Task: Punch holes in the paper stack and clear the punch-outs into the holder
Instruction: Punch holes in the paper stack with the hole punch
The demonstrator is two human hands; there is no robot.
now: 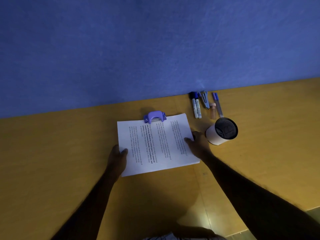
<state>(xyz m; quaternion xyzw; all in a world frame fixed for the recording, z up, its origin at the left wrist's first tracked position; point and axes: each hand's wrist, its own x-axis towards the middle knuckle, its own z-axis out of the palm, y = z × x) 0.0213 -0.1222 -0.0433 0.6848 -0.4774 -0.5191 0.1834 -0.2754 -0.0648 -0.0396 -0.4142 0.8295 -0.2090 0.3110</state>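
Observation:
A stack of white printed paper (155, 144) lies on the yellow-brown desk (60, 153). Its far edge is slid into a purple hole punch (154, 116) near the blue wall. My left hand (117, 156) grips the stack's left edge, thumb on top. On the right edge, my right hand (197, 142) holds the stack the same way. A round holder (222, 131) with white sides and a dark mesh inside stands just right of my right hand.
Several markers and pens (196, 105), a small stapler-like tool (205, 100) and a small bottle (213, 110) lie in a row against the blue partition wall (155, 49) behind the holder. The desk's right edge shows at the lower right.

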